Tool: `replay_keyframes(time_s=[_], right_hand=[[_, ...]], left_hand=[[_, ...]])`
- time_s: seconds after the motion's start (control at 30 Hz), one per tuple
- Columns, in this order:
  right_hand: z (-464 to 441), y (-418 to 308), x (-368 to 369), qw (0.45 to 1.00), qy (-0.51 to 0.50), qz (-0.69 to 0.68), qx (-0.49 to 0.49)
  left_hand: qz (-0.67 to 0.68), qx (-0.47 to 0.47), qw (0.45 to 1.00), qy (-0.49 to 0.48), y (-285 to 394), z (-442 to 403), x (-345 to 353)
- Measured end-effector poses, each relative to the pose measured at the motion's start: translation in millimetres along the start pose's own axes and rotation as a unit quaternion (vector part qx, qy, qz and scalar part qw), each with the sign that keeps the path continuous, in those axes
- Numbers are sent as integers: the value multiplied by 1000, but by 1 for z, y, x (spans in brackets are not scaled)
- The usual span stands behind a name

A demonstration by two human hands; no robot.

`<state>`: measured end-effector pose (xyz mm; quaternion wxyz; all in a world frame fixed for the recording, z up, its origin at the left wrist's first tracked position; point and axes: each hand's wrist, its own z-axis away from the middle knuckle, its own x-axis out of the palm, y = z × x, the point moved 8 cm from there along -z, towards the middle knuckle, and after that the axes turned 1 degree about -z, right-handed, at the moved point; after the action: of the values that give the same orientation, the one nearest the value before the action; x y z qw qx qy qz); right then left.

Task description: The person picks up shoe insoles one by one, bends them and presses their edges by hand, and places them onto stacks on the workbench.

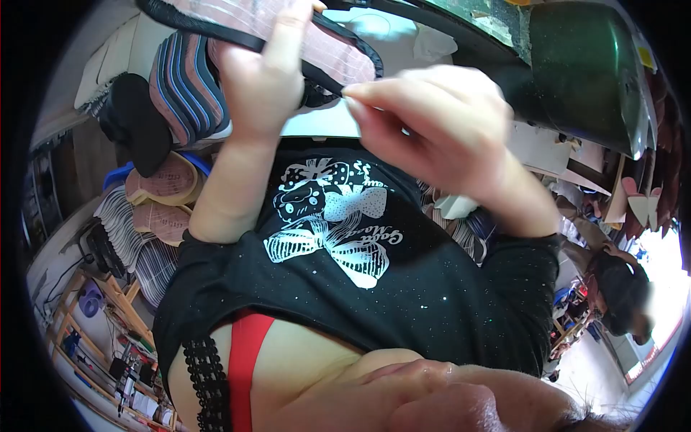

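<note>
My left hand (263, 83) grips a pinkish slipper sole (344, 54) with pale lines across it and black edging, its thumb lying over the top face. A narrow black strip (325, 79) runs along the near side of the sole. Its end is pinched between the thumb and forefinger of my right hand (439, 126), which is slightly blurred. Part of the sole passes out of the top of the view. Left of my left hand stands a stack of pink, blue and black soles (188, 86).
A dark green machine housing (583, 72) stands at the upper right. At the left are a black sole-shaped piece (137, 122), pink sole pieces (164, 181) and striped stacked pieces (147, 245). Another person (619, 288) is at the far right. Wooden shelving (122, 309) shows at lower left.
</note>
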<state>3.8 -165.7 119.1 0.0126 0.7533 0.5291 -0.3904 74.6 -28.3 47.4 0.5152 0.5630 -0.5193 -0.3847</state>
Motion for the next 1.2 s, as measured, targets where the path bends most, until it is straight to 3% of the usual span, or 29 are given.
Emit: replay_keyframes(time_s=[0.03, 0.1, 0.13, 0.17, 0.23, 0.27, 0.3, 0.4, 0.5, 0.53, 0.57, 0.63, 0.73, 0.83, 0.87, 0.97, 1.1, 1.17, 1.2], right_hand=[[4, 7, -10, 993, 15, -52, 109], [34, 57, -15, 909, 115, -221, 335], [50, 72, 5, 861, 134, -336, 358], [65, 74, 28, 817, 40, -394, 419], [72, 53, 66, 697, 0, -561, 447], [73, 52, 72, 689, 39, -593, 415], [72, 55, 73, 695, 51, -581, 419], [67, 71, 69, 707, 79, -548, 441], [67, 77, 76, 688, 75, -559, 456], [66, 81, 78, 676, 89, -566, 463], [67, 88, 78, 670, 108, -560, 475], [62, 95, 74, 679, 128, -548, 472], [55, 101, 72, 681, 137, -551, 462], [47, 108, 76, 694, 166, -536, 452], [43, 111, 77, 688, 172, -541, 451], [31, 116, 74, 709, 196, -523, 430], [29, 124, 83, 707, 213, -506, 446], [23, 113, 98, 717, 196, -499, 445], [17, 96, 103, 729, 150, -495, 449]], left_hand=[[37, -9, 996, -78, 14, -9, 7], [153, -86, 974, -141, -2, -21, 10], [131, -71, 980, -130, 4, -23, 12], [106, -59, 984, -134, 5, -25, 15], [98, 0, 988, -116, 15, -32, 26], [84, 45, 994, -52, 17, -31, 29], [90, 21, 995, -36, 19, -37, 35], [88, 10, 987, -131, -14, -63, 38], [-116, 6, 979, -167, -27, -86, 54], [-46, 60, 968, -240, -18, -88, 73], [-253, 51, 945, -202, -24, -95, 67], [-161, 151, 954, -204, -18, -99, 78], [-200, 73, 955, -208, -35, -113, 80], [-201, 53, 953, -221, -40, -120, 86], [-256, 13, 941, -222, -50, -127, 84], [-82, -59, 959, -265, -91, -141, 89], [-173, -48, 962, -204, -90, -155, 78], [-116, -35, 969, -216, -72, -150, 66], [-26, -46, 972, -230, -69, -146, 56]])
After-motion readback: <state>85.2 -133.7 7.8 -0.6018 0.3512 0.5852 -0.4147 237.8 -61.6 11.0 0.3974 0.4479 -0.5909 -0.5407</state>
